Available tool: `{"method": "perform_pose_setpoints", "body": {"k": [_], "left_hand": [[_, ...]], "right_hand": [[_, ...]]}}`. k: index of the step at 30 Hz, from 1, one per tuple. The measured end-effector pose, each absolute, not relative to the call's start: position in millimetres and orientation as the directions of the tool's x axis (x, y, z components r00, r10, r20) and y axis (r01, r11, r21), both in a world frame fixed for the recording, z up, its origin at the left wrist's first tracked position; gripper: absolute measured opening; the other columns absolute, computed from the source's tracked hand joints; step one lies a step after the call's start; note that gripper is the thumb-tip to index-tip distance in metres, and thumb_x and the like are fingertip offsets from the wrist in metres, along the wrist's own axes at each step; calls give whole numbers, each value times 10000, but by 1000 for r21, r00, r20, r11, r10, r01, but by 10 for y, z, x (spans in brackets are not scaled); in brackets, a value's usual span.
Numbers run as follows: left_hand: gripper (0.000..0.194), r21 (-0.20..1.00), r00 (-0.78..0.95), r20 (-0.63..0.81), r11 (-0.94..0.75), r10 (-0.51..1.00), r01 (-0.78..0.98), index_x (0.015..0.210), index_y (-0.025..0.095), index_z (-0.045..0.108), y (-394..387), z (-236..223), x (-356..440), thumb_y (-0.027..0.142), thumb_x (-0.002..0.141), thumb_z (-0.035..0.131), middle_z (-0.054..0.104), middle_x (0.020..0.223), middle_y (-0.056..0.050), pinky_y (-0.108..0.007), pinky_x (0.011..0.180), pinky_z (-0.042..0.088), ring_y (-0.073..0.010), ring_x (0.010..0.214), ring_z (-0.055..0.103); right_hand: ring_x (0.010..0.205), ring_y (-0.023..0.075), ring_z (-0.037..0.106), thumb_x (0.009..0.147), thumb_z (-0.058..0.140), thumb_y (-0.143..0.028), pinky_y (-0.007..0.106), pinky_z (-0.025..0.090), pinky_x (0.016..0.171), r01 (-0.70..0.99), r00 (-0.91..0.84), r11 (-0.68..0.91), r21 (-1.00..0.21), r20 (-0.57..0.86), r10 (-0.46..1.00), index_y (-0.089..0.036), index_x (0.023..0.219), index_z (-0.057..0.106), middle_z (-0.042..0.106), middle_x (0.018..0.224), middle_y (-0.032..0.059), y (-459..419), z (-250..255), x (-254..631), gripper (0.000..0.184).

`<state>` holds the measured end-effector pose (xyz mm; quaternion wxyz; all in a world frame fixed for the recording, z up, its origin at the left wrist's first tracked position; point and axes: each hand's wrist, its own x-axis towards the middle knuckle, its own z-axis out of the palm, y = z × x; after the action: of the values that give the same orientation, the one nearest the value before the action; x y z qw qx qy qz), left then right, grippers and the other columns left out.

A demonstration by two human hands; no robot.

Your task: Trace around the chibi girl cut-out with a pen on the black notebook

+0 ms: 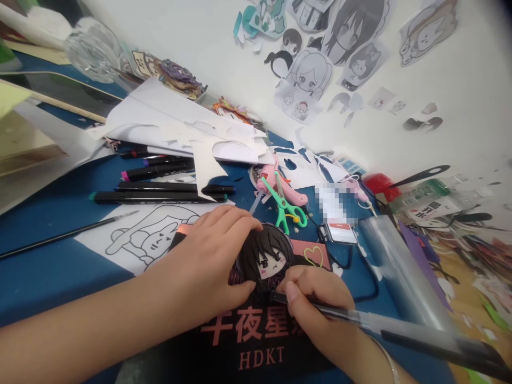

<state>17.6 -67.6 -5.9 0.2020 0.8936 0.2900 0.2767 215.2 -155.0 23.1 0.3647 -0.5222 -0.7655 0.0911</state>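
A cartoon-head cutout (272,257) with black hair and a pale face lies on a black box (176,341) with reddish lettering. My left hand (224,250) holds the cutout from its left side, fingers curved over the top edge and thumb at the bottom. Between the thumb and fingers of my right hand (316,296) is a pen (360,318) with a dark tip section and a clear barrel. Its tip points at the cutout's lower edge; whether it touches cannot be made out. Part of the cutout is hidden under my left hand.
Green scissors (286,205) rest by a pink glue gun (280,184) behind the cutout. Several black markers (160,197) and a line drawing (148,234) lie left. A phone (338,221) and a clear plastic roll (400,272) are at right. White paper scraps (176,122) lie farther back.
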Motion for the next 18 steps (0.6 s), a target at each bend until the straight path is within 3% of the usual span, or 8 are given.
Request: {"method": "perform_pose_setpoints", "body": {"k": [7, 18], "left_hand": [[483, 522, 679, 368, -746, 635, 414, 1249, 207, 526, -687, -48, 184, 171, 774, 609, 623, 1315, -91, -469, 1079, 458, -308, 1290, 532], [484, 517, 681, 377, -753, 628, 407, 1251, 201, 520, -680, -51, 178, 164, 776, 606, 620, 1301, -87, -461, 1079, 457, -303, 1283, 531]], "right_hand": [[445, 100, 570, 860, 465, -63, 199, 426, 478, 723, -182, 439, -533, 466, 866, -247, 647, 262, 594, 515, -42, -1546, 224, 2148, 347], [484, 119, 669, 861, 475, -69, 188, 478, 505, 750, -177, 435, -498, 482, 858, -237, 640, 315, 656, 546, -29, -1561, 233, 2165, 321]]}}
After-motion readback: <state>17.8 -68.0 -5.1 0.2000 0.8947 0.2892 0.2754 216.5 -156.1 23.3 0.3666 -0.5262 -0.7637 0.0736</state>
